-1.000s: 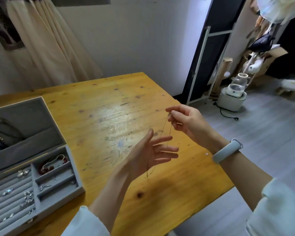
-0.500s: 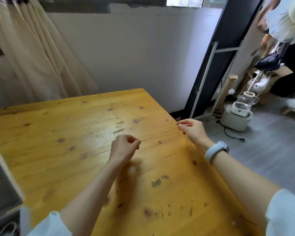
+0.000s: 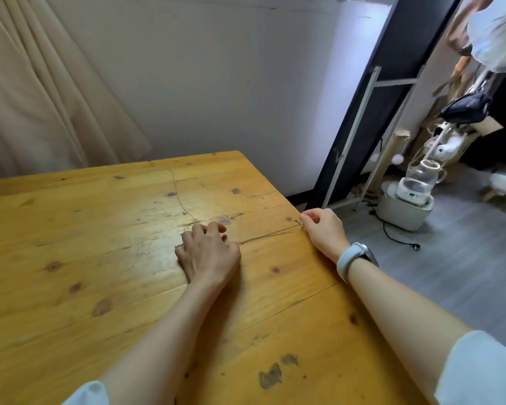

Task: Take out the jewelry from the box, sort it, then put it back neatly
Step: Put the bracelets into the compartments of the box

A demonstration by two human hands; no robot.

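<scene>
Thin gold chain necklace (image 3: 268, 235): lying stretched across yellow wooden tabletop (image 3: 100, 244), left hand (image 3: 209, 252) and right hand (image 3: 323, 226) each pinching one end.

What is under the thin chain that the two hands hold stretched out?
Under the chain is the bare wooden table; it seems to lie on the wood. Its ends are covered by the left hand and right hand, so any clasp cannot be seen.

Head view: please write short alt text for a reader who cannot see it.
Two hands stretch a thin chain flat on a wooden table: the left hand and the right hand each pinch one end.
</scene>
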